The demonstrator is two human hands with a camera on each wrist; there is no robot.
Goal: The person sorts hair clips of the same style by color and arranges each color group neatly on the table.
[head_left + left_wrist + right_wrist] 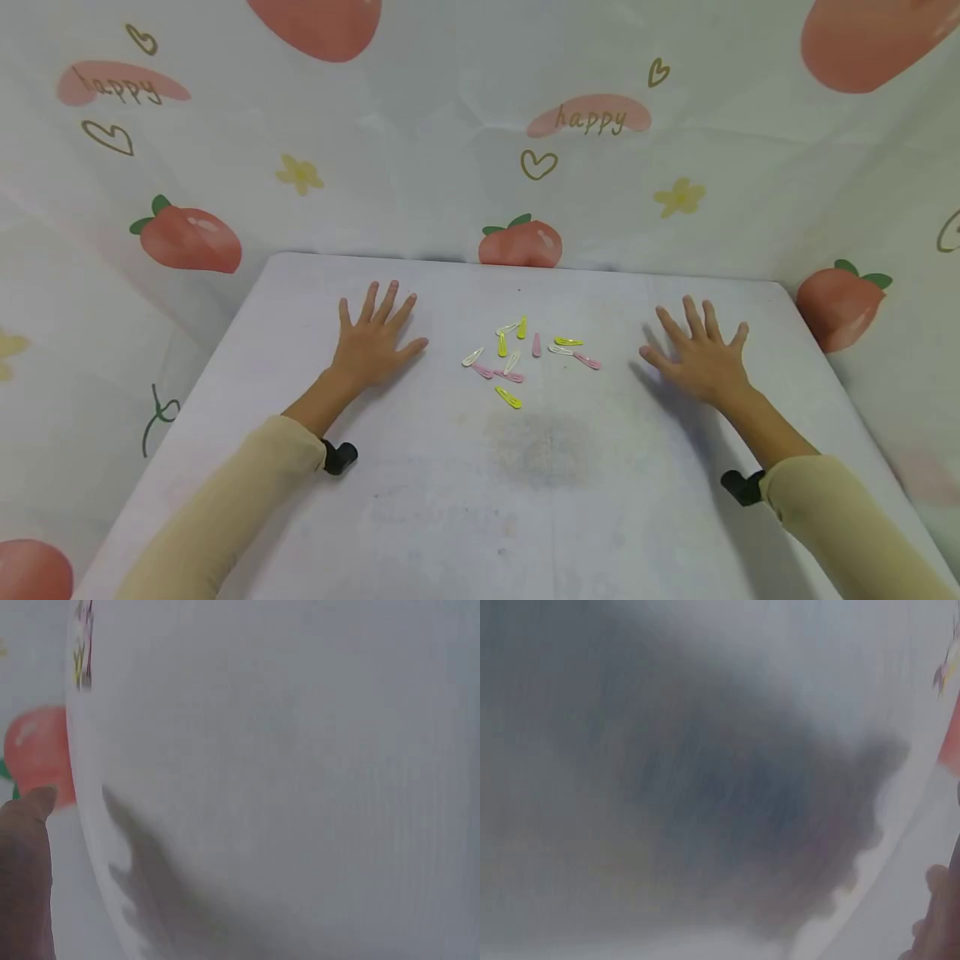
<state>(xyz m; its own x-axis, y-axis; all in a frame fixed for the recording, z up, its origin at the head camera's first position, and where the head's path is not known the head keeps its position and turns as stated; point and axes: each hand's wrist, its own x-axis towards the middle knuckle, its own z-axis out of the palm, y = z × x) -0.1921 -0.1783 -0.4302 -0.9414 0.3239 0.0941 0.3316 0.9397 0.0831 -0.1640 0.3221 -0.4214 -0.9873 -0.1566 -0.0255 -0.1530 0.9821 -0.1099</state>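
Several snap hair clips lie scattered near the middle of the table: yellow ones such as the front clip [507,397], pink ones such as the upright-lying clip [536,345], and white ones such as the leftmost clip [473,357]. To their left, my left hand [371,346] is spread with straight fingers, holding nothing. My right hand [701,358] is likewise spread on the other side, with a shadow beneath it and its thumb toward the clips. In the left wrist view a finger [26,862] shows at the left edge; fingers [934,919] appear at the right edge of the right wrist view.
The white table [420,517] has a greyish smudge in front of the clips. Behind it hangs a white curtain [420,125] printed with peaches, hearts and flowers. Black wrist cameras sit at the left cuff [300,442] and right cuff [791,475].
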